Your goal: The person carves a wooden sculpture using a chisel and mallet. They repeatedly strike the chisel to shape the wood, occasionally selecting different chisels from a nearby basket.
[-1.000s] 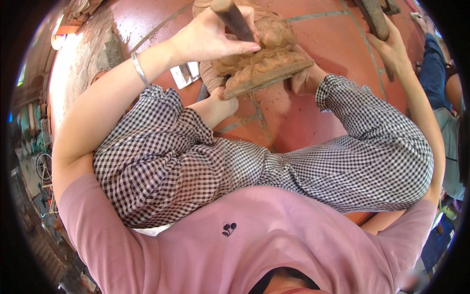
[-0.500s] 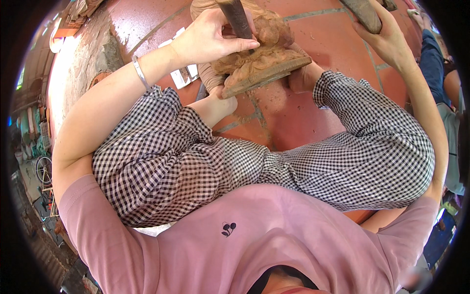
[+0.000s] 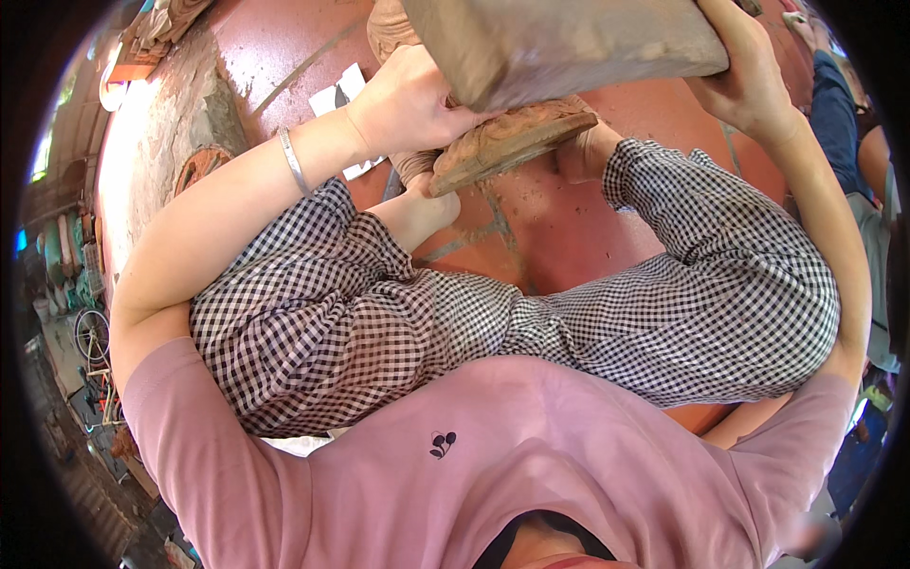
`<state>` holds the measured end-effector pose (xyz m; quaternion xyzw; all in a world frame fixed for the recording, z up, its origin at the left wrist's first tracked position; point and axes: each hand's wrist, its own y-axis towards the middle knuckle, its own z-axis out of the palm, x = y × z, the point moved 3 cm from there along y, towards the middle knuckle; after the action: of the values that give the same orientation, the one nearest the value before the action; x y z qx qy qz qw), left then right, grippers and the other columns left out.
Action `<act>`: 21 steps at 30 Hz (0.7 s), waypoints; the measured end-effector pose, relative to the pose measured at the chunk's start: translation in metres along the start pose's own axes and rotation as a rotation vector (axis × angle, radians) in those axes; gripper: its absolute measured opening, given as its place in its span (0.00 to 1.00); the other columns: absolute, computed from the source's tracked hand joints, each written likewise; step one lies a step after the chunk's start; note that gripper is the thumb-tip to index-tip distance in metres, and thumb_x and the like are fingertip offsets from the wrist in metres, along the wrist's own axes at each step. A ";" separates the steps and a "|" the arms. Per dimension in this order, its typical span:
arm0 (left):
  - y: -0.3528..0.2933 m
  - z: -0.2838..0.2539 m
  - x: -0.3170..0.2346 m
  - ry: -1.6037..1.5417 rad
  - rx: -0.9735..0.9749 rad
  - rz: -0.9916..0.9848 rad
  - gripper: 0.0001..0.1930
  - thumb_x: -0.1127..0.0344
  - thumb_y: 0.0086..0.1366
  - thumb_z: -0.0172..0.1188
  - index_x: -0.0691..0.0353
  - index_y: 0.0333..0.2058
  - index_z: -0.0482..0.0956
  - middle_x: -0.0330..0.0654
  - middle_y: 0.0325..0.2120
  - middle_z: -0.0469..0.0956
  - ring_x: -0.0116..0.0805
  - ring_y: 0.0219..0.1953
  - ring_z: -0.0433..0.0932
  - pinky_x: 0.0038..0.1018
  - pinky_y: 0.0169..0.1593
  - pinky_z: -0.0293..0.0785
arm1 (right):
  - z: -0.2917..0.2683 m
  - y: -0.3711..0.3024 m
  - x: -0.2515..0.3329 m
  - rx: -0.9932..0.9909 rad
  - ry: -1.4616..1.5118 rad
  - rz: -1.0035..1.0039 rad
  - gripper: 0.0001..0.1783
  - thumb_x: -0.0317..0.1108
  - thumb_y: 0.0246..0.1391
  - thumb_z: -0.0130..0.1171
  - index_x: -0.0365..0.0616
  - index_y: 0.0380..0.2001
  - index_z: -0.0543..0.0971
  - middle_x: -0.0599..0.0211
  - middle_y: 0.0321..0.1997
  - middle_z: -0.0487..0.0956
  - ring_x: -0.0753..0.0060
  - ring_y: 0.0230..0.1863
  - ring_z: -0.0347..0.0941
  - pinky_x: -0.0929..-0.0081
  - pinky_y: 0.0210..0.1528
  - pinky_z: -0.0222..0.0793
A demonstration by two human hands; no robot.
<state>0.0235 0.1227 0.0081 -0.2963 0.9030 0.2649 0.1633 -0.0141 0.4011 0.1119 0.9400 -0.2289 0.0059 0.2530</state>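
A carved brown wood piece [image 3: 512,147] lies tilted between my feet, its flat base edge toward me. My left hand [image 3: 412,102] is closed over its left side, around a dark-handled chisel that showed half a second ago and is now hidden. In my right hand [image 3: 749,81] is a wooden mallet [image 3: 578,47], a thick worn block that passes above the carving at the top of the view. The mallet's head covers the chisel, the fingertips of my left hand and the upper part of the carving.
Bare feet brace the carving on both sides, the left foot [image 3: 427,213] near its corner. On the left lies a large log [image 3: 204,114]. A white item [image 3: 346,90] rests on the red tile floor [image 3: 588,228]. Another person's leg [image 3: 834,114] shows far right.
My right hand has swung the mallet leftward, from the upper right to over the carving and chisel. The left hand has moved slightly lower, still closed.
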 end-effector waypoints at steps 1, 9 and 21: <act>-0.002 -0.001 -0.001 -0.001 0.012 -0.026 0.18 0.61 0.54 0.70 0.63 0.41 0.81 0.48 0.33 0.81 0.48 0.34 0.80 0.37 0.38 0.78 | 0.005 0.000 -0.002 0.005 -0.045 -0.002 0.24 0.28 0.34 0.63 0.41 0.41 0.72 0.53 0.33 0.76 0.44 0.36 0.76 0.62 0.38 0.72; 0.001 -0.001 -0.004 -0.042 0.123 -0.195 0.16 0.60 0.54 0.69 0.59 0.40 0.82 0.46 0.34 0.81 0.47 0.34 0.81 0.37 0.37 0.78 | 0.003 -0.002 0.000 0.005 -0.086 -0.011 0.25 0.27 0.31 0.65 0.42 0.39 0.72 0.55 0.30 0.74 0.45 0.34 0.74 0.59 0.35 0.71; 0.001 -0.015 -0.007 -0.095 0.091 -0.126 0.14 0.62 0.55 0.71 0.64 0.34 0.79 0.44 0.29 0.82 0.37 0.31 0.82 0.30 0.37 0.79 | 0.009 0.003 0.003 0.038 -0.167 0.046 0.24 0.26 0.36 0.63 0.41 0.42 0.72 0.53 0.35 0.76 0.44 0.39 0.75 0.59 0.39 0.72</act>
<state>0.0260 0.1177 0.0234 -0.3320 0.8848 0.2266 0.2357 -0.0138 0.3931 0.1056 0.9363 -0.2706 -0.0625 0.2148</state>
